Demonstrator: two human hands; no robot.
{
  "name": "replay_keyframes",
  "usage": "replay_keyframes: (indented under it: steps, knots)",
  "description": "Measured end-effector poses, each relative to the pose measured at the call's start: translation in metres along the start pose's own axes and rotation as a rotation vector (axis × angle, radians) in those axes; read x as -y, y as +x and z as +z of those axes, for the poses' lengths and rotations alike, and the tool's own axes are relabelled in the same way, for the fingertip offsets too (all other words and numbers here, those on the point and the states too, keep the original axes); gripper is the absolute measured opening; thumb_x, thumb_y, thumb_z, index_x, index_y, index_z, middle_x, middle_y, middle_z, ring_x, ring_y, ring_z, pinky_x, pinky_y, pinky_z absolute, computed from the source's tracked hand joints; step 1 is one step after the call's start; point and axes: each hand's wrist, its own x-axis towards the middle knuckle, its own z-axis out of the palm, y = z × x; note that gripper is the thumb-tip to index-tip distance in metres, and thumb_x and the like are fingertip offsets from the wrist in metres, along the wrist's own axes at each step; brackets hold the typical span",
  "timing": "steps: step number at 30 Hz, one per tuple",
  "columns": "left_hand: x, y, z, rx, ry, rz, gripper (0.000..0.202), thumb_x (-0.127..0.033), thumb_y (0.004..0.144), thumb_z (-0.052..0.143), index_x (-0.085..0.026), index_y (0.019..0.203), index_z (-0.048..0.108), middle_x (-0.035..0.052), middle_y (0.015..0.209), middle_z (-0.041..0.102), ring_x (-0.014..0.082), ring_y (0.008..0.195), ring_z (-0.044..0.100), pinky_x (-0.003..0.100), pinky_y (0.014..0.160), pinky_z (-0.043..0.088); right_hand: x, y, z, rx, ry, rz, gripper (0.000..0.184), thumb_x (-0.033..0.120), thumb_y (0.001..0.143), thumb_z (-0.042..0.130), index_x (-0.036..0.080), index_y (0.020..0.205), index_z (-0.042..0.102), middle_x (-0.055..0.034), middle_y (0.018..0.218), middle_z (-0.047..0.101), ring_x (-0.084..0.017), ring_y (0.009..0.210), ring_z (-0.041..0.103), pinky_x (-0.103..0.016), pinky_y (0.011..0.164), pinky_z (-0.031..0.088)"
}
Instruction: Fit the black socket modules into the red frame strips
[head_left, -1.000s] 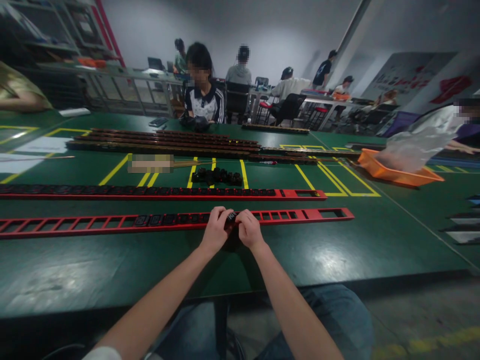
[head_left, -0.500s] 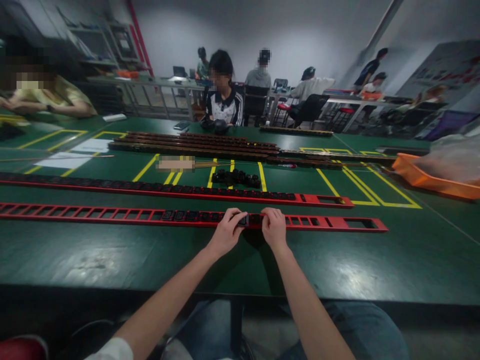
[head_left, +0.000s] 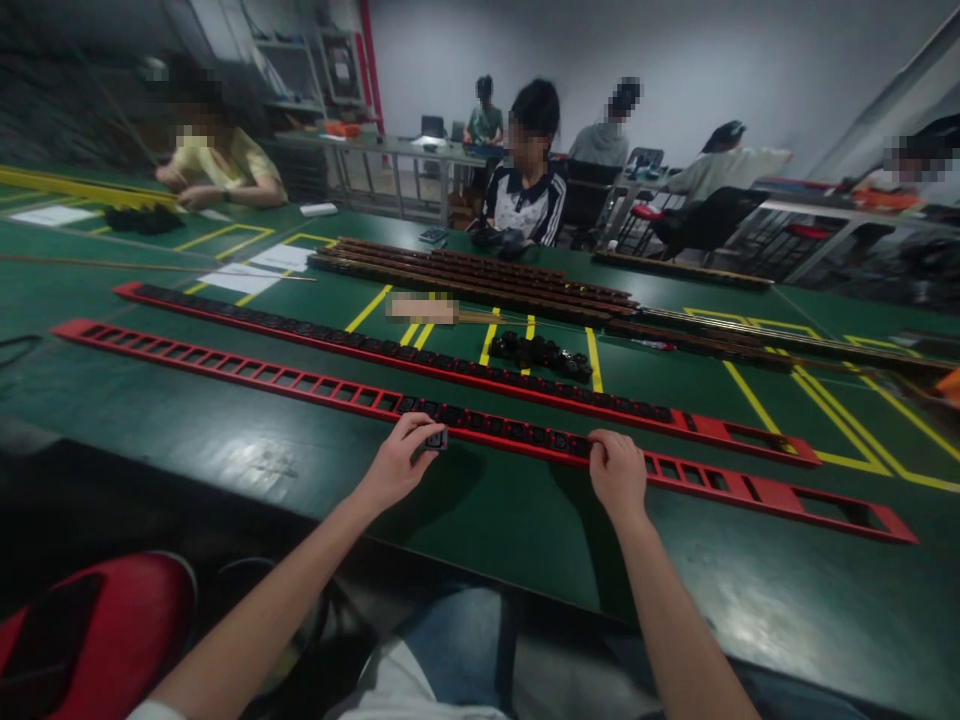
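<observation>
My left hand (head_left: 397,462) is closed in a pinch on a black square socket module (head_left: 436,438), held at the near edge of the nearer red slotted strip (head_left: 330,392). My right hand (head_left: 619,474) is curled over the same strip farther right, its fingers pressed on the frame at the end of a row of fitted black modules (head_left: 517,430). What lies under those fingertips is hidden. Slots left of the row and right of my right hand are unfilled. Behind lies a second red strip (head_left: 739,432), parallel, with black modules along most of its length.
A pile of black parts (head_left: 540,352) lies beyond the strips on the green table (head_left: 285,470). Long brown rails (head_left: 465,270) are stacked farther back, beside paper sheets (head_left: 240,278). A co-worker (head_left: 525,190) sits opposite; another person (head_left: 225,160) sits at left.
My left hand has moved left along the nearer strip with the socket module, uncovering the fitted row. My right hand remains on the strip. The view has swung left and tilted.
</observation>
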Motion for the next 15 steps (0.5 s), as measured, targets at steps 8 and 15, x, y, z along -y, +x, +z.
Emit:
replay_keyframes:
  steps: [8,15]
  knots:
    - [0.037,0.002,-0.042,-0.075,0.054,0.021,0.036,-0.013,0.088,0.059,-0.023,0.122,0.060,0.0080,0.122,0.057,0.0211,0.117,0.057,0.043,0.103,0.051,-0.011,0.005,0.002,0.014,-0.100,-0.027,0.026,0.022,0.088,0.042,0.018,0.089,0.067,-0.0094,0.090,0.073,-0.025,0.085,0.063,-0.037,0.074,0.043]
    - [0.074,0.016,-0.062,-0.104,0.089,0.040,0.031,-0.017,0.089,0.059,-0.021,0.120,0.063,0.0085,0.122,0.060,0.0230,0.117,0.057,0.047,0.104,0.050,0.088,-0.009,-0.029,-0.065,0.105,-0.127,0.024,0.023,0.096,0.044,0.018,0.102,0.066,-0.0111,0.103,0.070,-0.024,0.097,0.064,-0.041,0.087,0.051]
